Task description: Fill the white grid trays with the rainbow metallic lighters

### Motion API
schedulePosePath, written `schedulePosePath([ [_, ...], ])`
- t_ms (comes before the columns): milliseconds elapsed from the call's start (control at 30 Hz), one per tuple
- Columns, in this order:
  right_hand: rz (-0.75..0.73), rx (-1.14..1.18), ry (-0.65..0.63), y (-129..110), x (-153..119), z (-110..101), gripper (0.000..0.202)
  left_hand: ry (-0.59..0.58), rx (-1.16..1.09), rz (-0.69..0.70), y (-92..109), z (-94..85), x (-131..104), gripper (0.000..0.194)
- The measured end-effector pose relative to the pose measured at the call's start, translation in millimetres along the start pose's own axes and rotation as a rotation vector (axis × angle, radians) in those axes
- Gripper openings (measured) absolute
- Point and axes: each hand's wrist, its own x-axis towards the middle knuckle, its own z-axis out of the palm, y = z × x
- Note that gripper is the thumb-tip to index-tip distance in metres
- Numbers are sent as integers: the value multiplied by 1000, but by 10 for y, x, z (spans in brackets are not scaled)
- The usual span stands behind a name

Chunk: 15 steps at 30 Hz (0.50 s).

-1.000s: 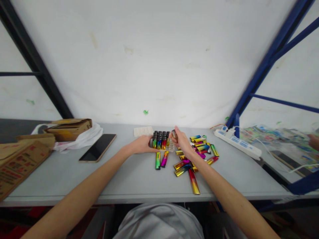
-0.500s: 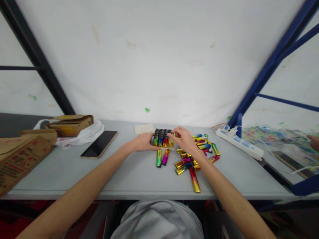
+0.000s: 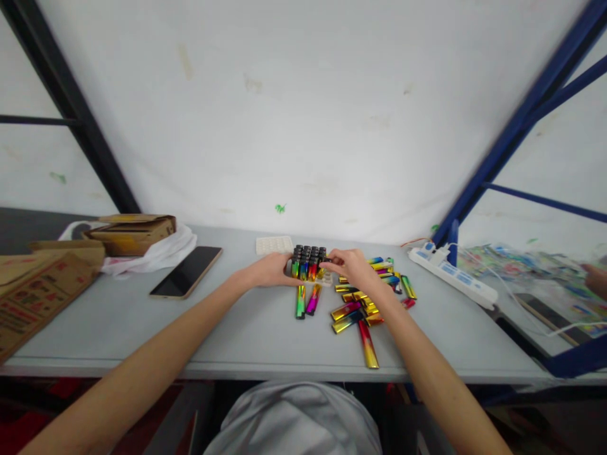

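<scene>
Several shiny lighters with black tops (image 3: 308, 260) stand upright in rows in a pale tray (image 3: 326, 278). My left hand (image 3: 275, 270) rests at the tray's left side, thumb and fingers apart around its corner. At the tray's right side, my right hand (image 3: 349, 264) pinches a lighter by its dark end; the rest of that lighter is hard to make out. A green lighter (image 3: 300, 301) and a purple one (image 3: 313, 299) lie in front of the tray. A pile of metallic lighters (image 3: 348, 311) lies beneath and beside my right forearm.
Behind the tray sits another white tray (image 3: 274, 244). A phone (image 3: 187, 273), a white bag (image 3: 156, 253) and cardboard boxes (image 3: 52, 291) are on the left. A power strip (image 3: 453, 276) lies at right; beyond the blue frame, another person's hand (image 3: 595, 281) shows near plastic wrapping.
My right hand has shifted slightly right, off the row of lighters, and a dark lighter end now shows at its fingertips. My left hand has stayed at the tray.
</scene>
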Motion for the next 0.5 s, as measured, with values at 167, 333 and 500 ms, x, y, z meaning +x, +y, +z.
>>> schedulePosePath([
  [167,-4,-79,-54,1,-3,-24,31,10,-21,10,-63,30,16,76],
  [333,157,-248,-49,-66,6,49,42,5,-22,9,-58,27,15,77],
  [500,90,16,-181,-34,-35,-14,45,-1,-19,-4,4,-9,0,75],
])
